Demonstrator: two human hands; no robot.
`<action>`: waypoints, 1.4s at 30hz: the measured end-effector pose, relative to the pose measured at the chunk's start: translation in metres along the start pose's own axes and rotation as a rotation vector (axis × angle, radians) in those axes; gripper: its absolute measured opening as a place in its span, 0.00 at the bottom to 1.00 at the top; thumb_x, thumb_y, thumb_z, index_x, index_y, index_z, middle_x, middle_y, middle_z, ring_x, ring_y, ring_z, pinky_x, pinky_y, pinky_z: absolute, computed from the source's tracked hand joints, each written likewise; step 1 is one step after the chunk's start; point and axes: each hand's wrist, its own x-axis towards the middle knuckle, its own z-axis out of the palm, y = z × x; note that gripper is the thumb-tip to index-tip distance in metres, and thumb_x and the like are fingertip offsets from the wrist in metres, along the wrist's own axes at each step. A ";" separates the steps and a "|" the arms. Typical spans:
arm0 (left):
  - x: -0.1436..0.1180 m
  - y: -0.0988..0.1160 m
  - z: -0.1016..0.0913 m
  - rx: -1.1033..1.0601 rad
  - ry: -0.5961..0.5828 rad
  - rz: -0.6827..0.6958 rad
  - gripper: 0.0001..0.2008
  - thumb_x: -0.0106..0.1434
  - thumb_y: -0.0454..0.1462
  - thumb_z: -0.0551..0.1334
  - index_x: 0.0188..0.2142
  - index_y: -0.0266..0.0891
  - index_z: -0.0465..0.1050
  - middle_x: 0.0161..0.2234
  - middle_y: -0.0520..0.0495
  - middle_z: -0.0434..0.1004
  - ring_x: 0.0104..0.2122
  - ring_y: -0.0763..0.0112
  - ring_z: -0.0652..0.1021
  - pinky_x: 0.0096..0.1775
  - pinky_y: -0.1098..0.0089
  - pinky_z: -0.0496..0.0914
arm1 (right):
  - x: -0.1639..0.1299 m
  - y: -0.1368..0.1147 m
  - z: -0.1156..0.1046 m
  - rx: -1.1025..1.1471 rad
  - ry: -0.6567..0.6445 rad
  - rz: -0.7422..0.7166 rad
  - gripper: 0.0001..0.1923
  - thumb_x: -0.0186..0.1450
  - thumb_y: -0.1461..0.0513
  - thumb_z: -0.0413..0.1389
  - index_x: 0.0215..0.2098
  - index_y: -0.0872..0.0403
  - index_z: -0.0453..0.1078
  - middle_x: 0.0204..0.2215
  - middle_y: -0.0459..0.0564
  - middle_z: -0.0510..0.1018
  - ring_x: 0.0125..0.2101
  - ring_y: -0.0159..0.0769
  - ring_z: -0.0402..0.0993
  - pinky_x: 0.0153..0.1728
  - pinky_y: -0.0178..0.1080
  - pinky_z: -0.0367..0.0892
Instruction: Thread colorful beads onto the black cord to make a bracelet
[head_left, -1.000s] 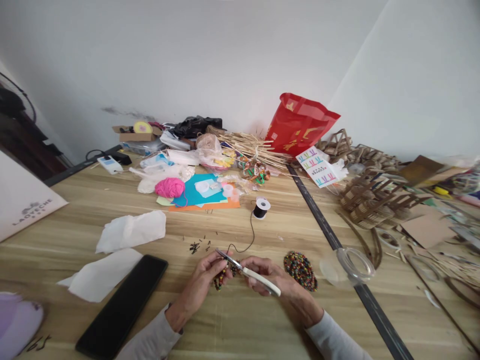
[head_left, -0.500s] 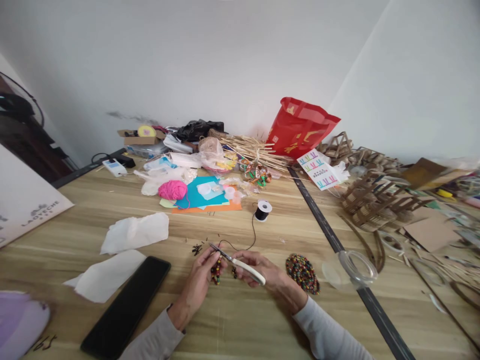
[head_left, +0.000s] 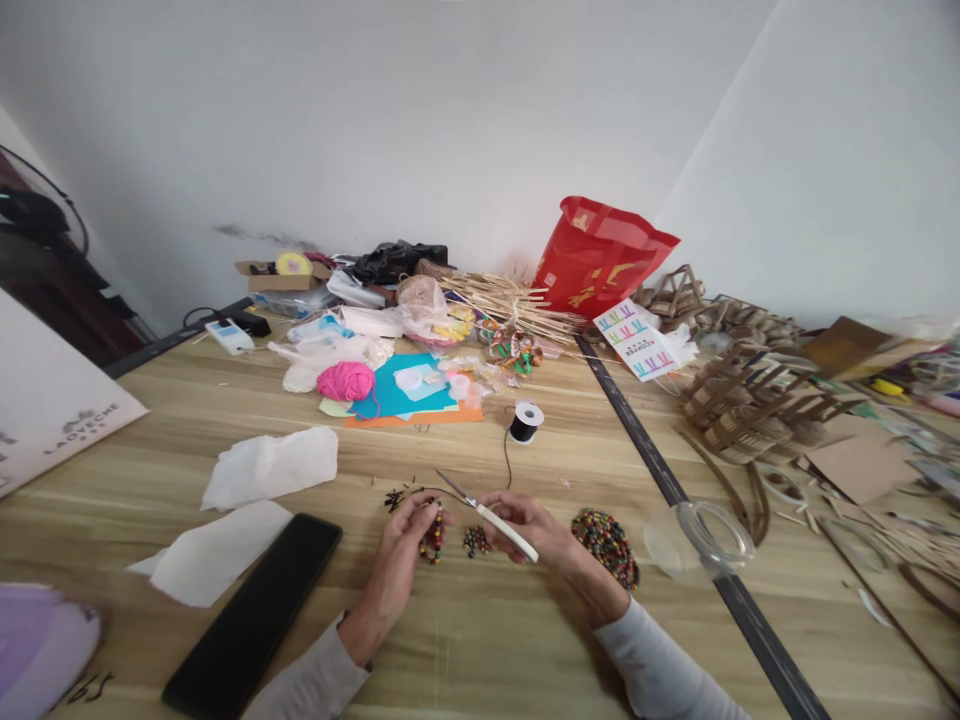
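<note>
My left hand [head_left: 405, 545] pinches a small loop of colourful beads [head_left: 433, 548], a beaded bracelet, which hangs below its fingertips. White-handled scissors [head_left: 504, 530] are gripped in my right hand [head_left: 529, 530], their blades pointing up and left toward the bracelet but apart from it. Between the hands a little cluster of beads [head_left: 475, 542] lies on the table. Black cord runs toward my hands from a white spool [head_left: 526, 422]. Short black cord scraps [head_left: 394, 499] are scattered just beyond my left hand. Beside my right wrist sits a larger heap of beads [head_left: 606, 545].
A black phone-like slab [head_left: 251, 615] and white paper sheets [head_left: 270, 465] lie at the left. Pink yarn [head_left: 346, 381] and coloured paper sit farther back. Clear tape rolls [head_left: 715, 535] and small woven baskets [head_left: 750, 410] occupy the right, with a red bag [head_left: 607, 255] behind.
The scissors in my right hand have moved right, away from the bracelet in my left hand. The bead cluster between the hands is now more exposed.
</note>
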 end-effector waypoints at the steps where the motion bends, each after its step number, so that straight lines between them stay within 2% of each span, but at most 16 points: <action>1: -0.001 0.001 0.000 0.021 0.008 0.012 0.15 0.55 0.42 0.65 0.38 0.35 0.70 0.25 0.48 0.77 0.24 0.72 0.73 0.27 0.73 0.65 | -0.003 -0.002 -0.001 -0.114 0.025 -0.052 0.24 0.56 0.51 0.59 0.45 0.57 0.67 0.21 0.42 0.69 0.16 0.23 0.58 0.15 0.27 0.53; 4: -0.003 0.004 0.001 0.083 0.028 0.074 0.12 0.56 0.43 0.64 0.34 0.36 0.70 0.27 0.47 0.78 0.26 0.71 0.74 0.27 0.73 0.66 | -0.017 -0.006 -0.002 -0.452 0.176 -0.190 0.19 0.60 0.55 0.57 0.46 0.58 0.68 0.20 0.41 0.68 0.19 0.25 0.61 0.20 0.29 0.56; 7: -0.005 0.009 0.002 0.125 0.073 0.141 0.11 0.55 0.42 0.65 0.32 0.36 0.72 0.28 0.47 0.78 0.26 0.72 0.73 0.29 0.73 0.67 | -0.038 -0.006 0.001 -0.689 0.252 -0.210 0.13 0.62 0.59 0.55 0.45 0.55 0.68 0.25 0.45 0.74 0.24 0.29 0.67 0.25 0.31 0.61; 10: -0.005 0.015 0.004 0.156 0.172 0.176 0.10 0.51 0.41 0.66 0.31 0.36 0.74 0.27 0.49 0.76 0.26 0.72 0.73 0.31 0.73 0.68 | -0.061 -0.005 0.008 -0.858 0.223 -0.224 0.14 0.63 0.64 0.52 0.47 0.53 0.67 0.34 0.49 0.76 0.32 0.33 0.72 0.34 0.34 0.65; 13: -0.005 0.017 0.004 0.167 0.220 0.197 0.10 0.49 0.40 0.68 0.30 0.36 0.75 0.30 0.48 0.78 0.30 0.69 0.76 0.33 0.71 0.70 | -0.079 0.000 0.017 -1.007 0.151 -0.218 0.17 0.64 0.67 0.51 0.51 0.49 0.64 0.39 0.50 0.74 0.38 0.36 0.71 0.38 0.36 0.66; 17: -0.005 0.017 0.005 0.147 0.157 0.146 0.11 0.49 0.39 0.68 0.32 0.37 0.76 0.30 0.46 0.80 0.32 0.65 0.78 0.36 0.69 0.71 | -0.089 0.011 0.032 -1.172 0.070 -0.265 0.10 0.65 0.66 0.50 0.44 0.50 0.67 0.37 0.48 0.72 0.38 0.36 0.69 0.39 0.36 0.66; 23: -0.008 0.010 0.004 0.171 -0.035 0.064 0.11 0.51 0.40 0.67 0.33 0.36 0.76 0.31 0.44 0.81 0.33 0.64 0.79 0.36 0.68 0.71 | -0.093 0.010 0.052 -1.262 0.032 -0.345 0.16 0.64 0.65 0.52 0.50 0.50 0.63 0.40 0.50 0.70 0.41 0.39 0.66 0.43 0.39 0.65; 26: -0.011 0.009 0.007 0.153 -0.146 0.005 0.11 0.51 0.39 0.68 0.32 0.36 0.76 0.29 0.45 0.82 0.30 0.65 0.78 0.34 0.68 0.70 | -0.092 0.004 0.051 -1.157 0.054 -0.384 0.12 0.64 0.65 0.52 0.47 0.51 0.64 0.40 0.50 0.68 0.43 0.39 0.65 0.46 0.41 0.64; 28: -0.015 0.011 0.013 0.095 -0.219 -0.048 0.11 0.49 0.39 0.70 0.31 0.36 0.76 0.27 0.46 0.82 0.29 0.66 0.78 0.34 0.68 0.69 | -0.089 0.003 0.046 -0.995 0.168 -0.353 0.10 0.65 0.65 0.51 0.45 0.53 0.64 0.40 0.51 0.68 0.42 0.37 0.66 0.43 0.39 0.65; 29: -0.018 0.012 0.017 0.063 -0.243 -0.084 0.12 0.47 0.39 0.71 0.30 0.37 0.76 0.25 0.46 0.81 0.28 0.66 0.78 0.33 0.69 0.69 | -0.087 0.004 0.043 -0.894 0.254 -0.334 0.13 0.64 0.64 0.52 0.47 0.54 0.62 0.41 0.52 0.68 0.41 0.36 0.67 0.40 0.38 0.66; 31: -0.024 0.014 0.026 0.017 -0.285 -0.171 0.13 0.43 0.39 0.73 0.27 0.36 0.75 0.23 0.46 0.81 0.25 0.66 0.77 0.31 0.68 0.68 | -0.081 0.007 0.037 -0.664 0.314 -0.354 0.22 0.59 0.63 0.58 0.51 0.53 0.58 0.41 0.51 0.68 0.35 0.32 0.69 0.36 0.35 0.67; 33: -0.029 0.016 0.034 0.006 -0.326 -0.247 0.14 0.41 0.39 0.74 0.26 0.36 0.76 0.22 0.46 0.81 0.25 0.66 0.77 0.31 0.68 0.68 | -0.076 0.012 0.033 -0.419 0.295 -0.309 0.24 0.58 0.61 0.60 0.51 0.53 0.60 0.34 0.46 0.72 0.30 0.29 0.69 0.29 0.31 0.65; 35: -0.032 0.015 0.040 0.009 -0.353 -0.282 0.14 0.40 0.40 0.74 0.26 0.36 0.76 0.22 0.46 0.81 0.24 0.67 0.77 0.31 0.68 0.68 | -0.073 0.016 0.030 -0.233 0.285 -0.238 0.14 0.59 0.57 0.59 0.41 0.56 0.66 0.26 0.44 0.72 0.24 0.27 0.66 0.25 0.29 0.61; 36: -0.032 0.014 0.041 0.015 -0.362 -0.289 0.15 0.40 0.40 0.74 0.26 0.36 0.76 0.23 0.46 0.81 0.25 0.67 0.77 0.31 0.68 0.68 | -0.072 0.017 0.029 -0.162 0.278 -0.215 0.14 0.60 0.55 0.59 0.36 0.57 0.67 0.24 0.44 0.72 0.23 0.26 0.65 0.24 0.29 0.59; 38: -0.031 0.011 0.041 0.035 -0.369 -0.297 0.16 0.40 0.40 0.74 0.27 0.37 0.76 0.24 0.45 0.81 0.25 0.66 0.77 0.31 0.68 0.68 | -0.072 0.018 0.026 -0.046 0.268 -0.202 0.17 0.59 0.51 0.58 0.31 0.58 0.67 0.23 0.45 0.72 0.23 0.26 0.65 0.23 0.29 0.58; 42: -0.026 0.005 0.037 0.145 -0.374 -0.301 0.15 0.42 0.43 0.73 0.27 0.37 0.76 0.24 0.45 0.81 0.27 0.63 0.78 0.34 0.65 0.70 | -0.075 0.015 0.019 0.049 0.284 -0.242 0.19 0.59 0.49 0.58 0.33 0.58 0.67 0.23 0.45 0.72 0.23 0.27 0.66 0.24 0.30 0.59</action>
